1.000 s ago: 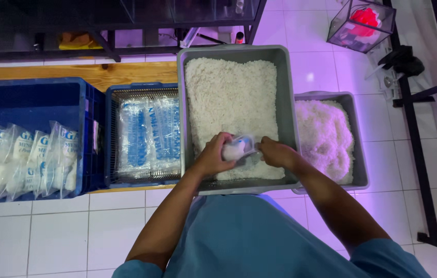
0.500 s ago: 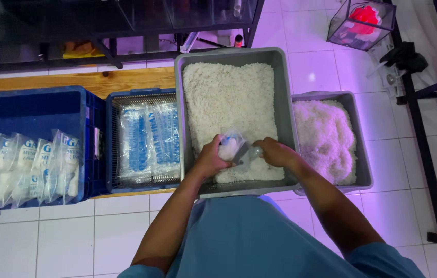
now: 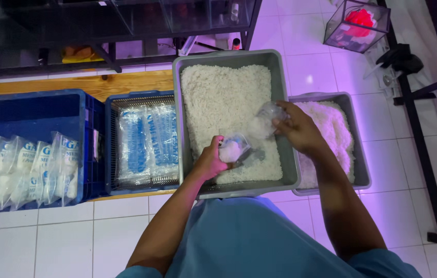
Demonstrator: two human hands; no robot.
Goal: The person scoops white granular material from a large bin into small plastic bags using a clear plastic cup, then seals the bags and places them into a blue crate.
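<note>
A large grey tub [image 3: 289, 154] full of white grains stands in front of me. My left hand [image 3: 212, 160] grips a small clear plastic bag [image 3: 233, 148] partly filled with the white grains, low over the tub's near side. My right hand [image 3: 296, 127] is raised over the tub's right rim and holds a clear plastic cup [image 3: 268, 114] tilted toward the bag. A thin cloud of grains hangs between cup and bag.
A smaller grey tub [image 3: 357, 154] of white material sits to the right. Left of the big tub are a blue basket of flat empty bags [image 3: 146, 139] and a blue crate [image 3: 33, 108] with filled bags. A metal rack leg [image 3: 424, 154] stands at right.
Both hands were together on the bag before. My right hand has moved up and to the right with the cup; my left hand has stayed low with the bag.
</note>
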